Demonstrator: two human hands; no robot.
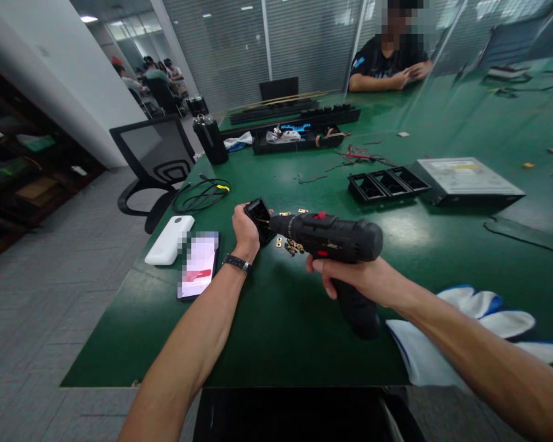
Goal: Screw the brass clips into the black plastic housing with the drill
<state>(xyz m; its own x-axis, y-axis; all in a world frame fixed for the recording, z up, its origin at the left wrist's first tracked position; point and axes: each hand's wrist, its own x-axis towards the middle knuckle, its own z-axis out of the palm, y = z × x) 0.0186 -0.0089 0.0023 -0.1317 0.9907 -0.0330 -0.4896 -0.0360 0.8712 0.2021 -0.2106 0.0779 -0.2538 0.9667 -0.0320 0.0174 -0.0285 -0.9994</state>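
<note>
My left hand [246, 232] holds a small black open box [263, 228] tilted above the green table. My right hand [350, 276] is wrapped round the grip of a black cordless drill [338, 236] with red marks. The drill points left, and its bit reaches into the box's opening; whether the tip touches anything inside cannot be made out. Small brass-coloured parts [294, 247] lie in a pile under the drill's front end, with a few flat brass pieces [303, 211] just behind it.
On the green table [276, 344], a phone [200, 264], a white power bank [169, 240] and a coiled cable [203, 193] lie left. A black three-part frame [387, 184] and a metal-topped box [470, 178] stand right. White-blue gloves [424, 353] lie under my right forearm. A person sits opposite.
</note>
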